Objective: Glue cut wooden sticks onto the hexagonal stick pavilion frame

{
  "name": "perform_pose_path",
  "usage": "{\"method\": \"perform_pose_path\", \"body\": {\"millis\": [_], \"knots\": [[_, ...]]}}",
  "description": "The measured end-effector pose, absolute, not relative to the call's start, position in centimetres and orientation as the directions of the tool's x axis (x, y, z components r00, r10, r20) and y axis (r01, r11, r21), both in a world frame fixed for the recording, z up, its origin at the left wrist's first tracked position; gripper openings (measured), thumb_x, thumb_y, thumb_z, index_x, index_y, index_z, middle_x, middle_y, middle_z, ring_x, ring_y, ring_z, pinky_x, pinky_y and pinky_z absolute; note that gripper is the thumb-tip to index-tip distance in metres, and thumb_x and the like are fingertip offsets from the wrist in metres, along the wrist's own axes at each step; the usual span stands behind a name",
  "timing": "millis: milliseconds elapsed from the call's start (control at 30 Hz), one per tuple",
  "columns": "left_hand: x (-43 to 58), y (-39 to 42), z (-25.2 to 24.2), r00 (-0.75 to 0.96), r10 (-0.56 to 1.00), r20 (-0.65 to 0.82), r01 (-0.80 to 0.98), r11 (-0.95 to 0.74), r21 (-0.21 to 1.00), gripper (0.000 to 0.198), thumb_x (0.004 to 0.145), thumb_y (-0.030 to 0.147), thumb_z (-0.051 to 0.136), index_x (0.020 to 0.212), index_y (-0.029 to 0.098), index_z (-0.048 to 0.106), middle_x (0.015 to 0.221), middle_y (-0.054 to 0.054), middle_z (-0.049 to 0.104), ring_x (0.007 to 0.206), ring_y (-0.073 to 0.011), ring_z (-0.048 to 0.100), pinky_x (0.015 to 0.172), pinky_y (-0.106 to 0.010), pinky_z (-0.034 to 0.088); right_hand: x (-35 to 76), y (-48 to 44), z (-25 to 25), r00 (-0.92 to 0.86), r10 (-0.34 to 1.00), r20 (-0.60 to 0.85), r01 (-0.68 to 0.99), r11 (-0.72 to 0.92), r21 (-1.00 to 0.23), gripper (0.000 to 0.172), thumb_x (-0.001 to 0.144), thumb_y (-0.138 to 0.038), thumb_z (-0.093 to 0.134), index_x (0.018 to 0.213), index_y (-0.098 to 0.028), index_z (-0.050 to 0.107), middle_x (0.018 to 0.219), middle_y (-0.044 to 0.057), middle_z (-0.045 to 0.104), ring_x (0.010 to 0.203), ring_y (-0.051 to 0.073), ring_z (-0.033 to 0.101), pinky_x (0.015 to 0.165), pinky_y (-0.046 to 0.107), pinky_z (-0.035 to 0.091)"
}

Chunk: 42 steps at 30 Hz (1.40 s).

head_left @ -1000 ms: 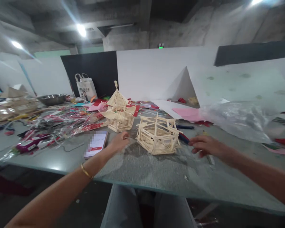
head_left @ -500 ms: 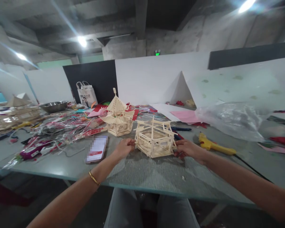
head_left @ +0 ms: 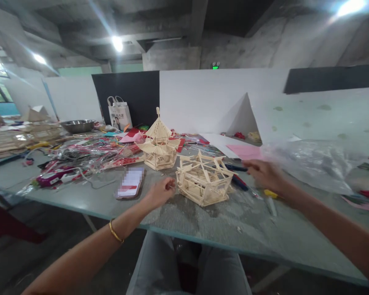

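An open-topped frame of thin wooden sticks (head_left: 204, 180) stands on the grey table, with crossing sticks over its top. Just left of it, my left hand (head_left: 162, 190) has its fingers curled; whether they touch the frame or pinch anything is too small to tell. My right hand (head_left: 260, 172) is raised beyond the frame's right side, near the end of a dark blue tool (head_left: 236, 167); its fingers are partly hidden and blurred. Behind the frame, to the left, is a finished-looking stick pavilion (head_left: 159, 143) with a pointed roof.
A phone (head_left: 130, 183) lies left of my left hand. Plastic-wrapped pieces (head_left: 89, 157) cover the table's left side, with a metal bowl (head_left: 77, 126) behind. Clear plastic (head_left: 316, 164) and a partly hidden yellow tool (head_left: 270, 194) are at the right.
My right hand has left the frame's right side and moved up and away to the right. The frame looks slightly turned. My left hand remains beside it, and the view has shifted.
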<state>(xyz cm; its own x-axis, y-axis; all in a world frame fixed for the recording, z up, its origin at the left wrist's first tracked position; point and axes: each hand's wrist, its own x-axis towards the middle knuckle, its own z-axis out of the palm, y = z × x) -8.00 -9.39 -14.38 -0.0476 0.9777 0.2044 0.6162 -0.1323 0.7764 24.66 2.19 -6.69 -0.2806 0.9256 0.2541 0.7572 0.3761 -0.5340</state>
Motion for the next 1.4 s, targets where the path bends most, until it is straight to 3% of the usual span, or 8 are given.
{"method": "perform_pose_path", "body": {"millis": [67, 200, 333, 467, 600, 767, 1033, 1400], "knots": [[-8.3, -9.3, -13.5, -0.101, 0.959, 0.264, 0.658, -0.134, 0.741, 0.036, 0.074, 0.019, 0.051, 0.108, 0.013, 0.060, 0.101, -0.007, 0.068, 0.088, -0.0179, 0.062, 0.079, -0.030, 0.048, 24.2, 1.6, -4.7, -0.398, 0.807, 0.436, 0.774, 0.551, -0.313, 0.030, 0.080, -0.026, 0.045, 0.103, -0.021, 0.063, 0.112, 0.008, 0.061, 0.102, 0.027, 0.056, 0.092, 0.042, 0.042], [-8.2, -9.3, -12.5, -0.139, 0.920, 0.366, 0.660, -0.190, 0.727, 0.034, 0.077, 0.019, 0.050, 0.109, 0.014, 0.060, 0.105, -0.008, 0.067, 0.091, -0.0182, 0.062, 0.080, -0.030, 0.049, 21.7, -1.1, -4.0, -0.662, 0.538, 0.521, 0.615, 0.788, -0.033, 0.035, 0.087, -0.027, 0.037, 0.109, -0.019, 0.062, 0.114, 0.008, 0.060, 0.107, 0.024, 0.053, 0.095, 0.041, 0.040], [-7.9, -10.2, -12.4, -0.120, 0.891, 0.438, 0.696, -0.239, 0.677, 0.034, 0.080, 0.020, 0.048, 0.112, 0.016, 0.057, 0.108, -0.008, 0.065, 0.088, -0.0165, 0.063, 0.078, -0.030, 0.051, 20.0, -4.5, -6.3, -0.704, 0.398, 0.588, 0.595, 0.783, 0.182, 0.034, 0.088, -0.022, 0.037, 0.109, -0.015, 0.062, 0.110, 0.010, 0.059, 0.105, 0.024, 0.050, 0.092, 0.039, 0.040], [-7.2, -11.4, -11.4, -0.025, 0.770, 0.638, 0.843, -0.326, 0.427, 0.037, 0.083, 0.017, 0.044, 0.119, 0.016, 0.051, 0.120, -0.009, 0.058, 0.109, -0.0196, 0.055, 0.094, -0.037, 0.045, 19.4, -7.2, -8.1, -0.708, 0.368, 0.602, 0.621, 0.730, 0.284, 0.036, 0.085, -0.017, 0.041, 0.115, -0.014, 0.059, 0.103, 0.012, 0.057, 0.099, 0.025, 0.050, 0.088, 0.039, 0.040], [-6.0, -11.9, -10.5, 0.154, 0.627, 0.763, 0.897, -0.413, 0.158, 0.036, 0.086, 0.015, 0.041, 0.121, 0.012, 0.049, 0.124, -0.013, 0.055, 0.119, -0.0217, 0.046, 0.102, -0.042, 0.038, 18.4, -7.7, -8.5, -0.712, 0.366, 0.600, 0.621, 0.726, 0.294, 0.038, 0.082, -0.015, 0.042, 0.117, -0.012, 0.057, 0.114, 0.013, 0.054, 0.105, 0.027, 0.046, 0.091, 0.043, 0.038], [-4.7, -11.8, -10.6, 0.254, 0.598, 0.761, 0.903, -0.428, 0.035, 0.034, 0.087, 0.015, 0.039, 0.118, 0.010, 0.051, 0.123, -0.014, 0.054, 0.116, -0.0235, 0.047, 0.100, -0.044, 0.040, 18.1, -7.4, -8.9, -0.672, 0.342, 0.657, 0.631, 0.729, 0.266, 0.036, 0.083, -0.014, 0.041, 0.116, -0.009, 0.056, 0.113, 0.014, 0.053, 0.107, 0.027, 0.045, 0.091, 0.042, 0.037], [-6.0, -9.7, -9.9, 0.235, 0.587, 0.775, 0.904, -0.425, 0.048, 0.031, 0.086, 0.017, 0.043, 0.116, 0.014, 0.053, 0.119, -0.012, 0.057, 0.113, -0.0233, 0.050, 0.099, -0.045, 0.041, 19.2, -9.2, -12.6, -0.686, 0.296, 0.665, 0.537, 0.823, 0.187, 0.020, 0.090, -0.019, 0.043, 0.075, -0.015, 0.055, 0.079, 0.007, 0.056, 0.078, 0.018, 0.049, 0.073, 0.034, 0.039], [-5.1, -8.2, -10.3, 0.246, 0.658, 0.712, 0.890, -0.444, 0.102, 0.027, 0.085, 0.019, 0.048, 0.110, 0.014, 0.057, 0.105, -0.008, 0.065, 0.100, -0.0216, 0.057, 0.092, -0.039, 0.044, 19.3, -8.5, -15.7, -0.695, 0.400, 0.597, 0.508, 0.861, 0.015, 0.020, 0.090, -0.017, 0.040, 0.080, -0.018, 0.058, 0.081, 0.005, 0.056, 0.080, 0.017, 0.051, 0.075, 0.033, 0.043]]}}
